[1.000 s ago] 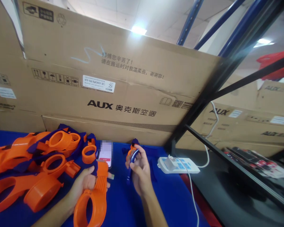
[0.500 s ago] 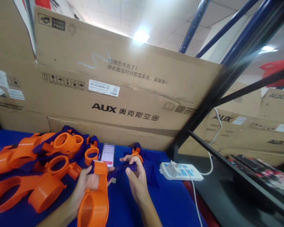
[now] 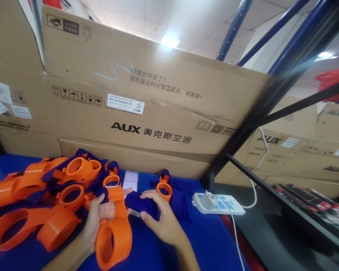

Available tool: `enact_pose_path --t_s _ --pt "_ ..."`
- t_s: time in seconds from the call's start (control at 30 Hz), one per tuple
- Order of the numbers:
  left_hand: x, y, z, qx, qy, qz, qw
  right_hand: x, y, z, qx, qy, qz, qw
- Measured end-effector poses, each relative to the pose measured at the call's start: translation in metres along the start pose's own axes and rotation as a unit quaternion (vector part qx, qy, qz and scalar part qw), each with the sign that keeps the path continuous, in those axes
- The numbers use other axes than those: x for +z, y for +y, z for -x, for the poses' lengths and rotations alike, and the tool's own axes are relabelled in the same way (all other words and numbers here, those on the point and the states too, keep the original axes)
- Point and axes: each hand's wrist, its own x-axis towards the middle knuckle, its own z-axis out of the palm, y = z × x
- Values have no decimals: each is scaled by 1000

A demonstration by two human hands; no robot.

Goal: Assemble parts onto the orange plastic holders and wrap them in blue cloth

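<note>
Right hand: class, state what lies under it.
Under the right hand: dark blue fabric piece on blue table cover, beside the left hand's orange ring part. Anything beneath the palm is hidden.

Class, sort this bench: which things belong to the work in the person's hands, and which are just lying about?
In hand:
orange plastic ring-ended handle, in left hand
dark blue fabric piece, in right hand

Lying about:
pile of orange plastic ring parts
smartphone
white plastic power strip
brown cardboard boxes
</note>
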Motion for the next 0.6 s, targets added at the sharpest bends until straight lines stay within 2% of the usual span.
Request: enact_pose_path --t_s 0.13,0.3,0.4,0.5,0.6 --pt "-5 -3 -5 -10 -22 34 999 9 -3 -2 2 3 32 999" --pt "3 -4 -3 3 -38 27 999 6 3 -2 25 0 27 999" --pt "8 -2 -1 18 -39 15 999 3 11 -2 38 37 6 999" --pt "8 -3 -3 45 -14 20 999 4 18 -1 25 67 -44 996" --pt "4 -11 -5 111 36 11 993 9 19 -1 5 56 -68 996"
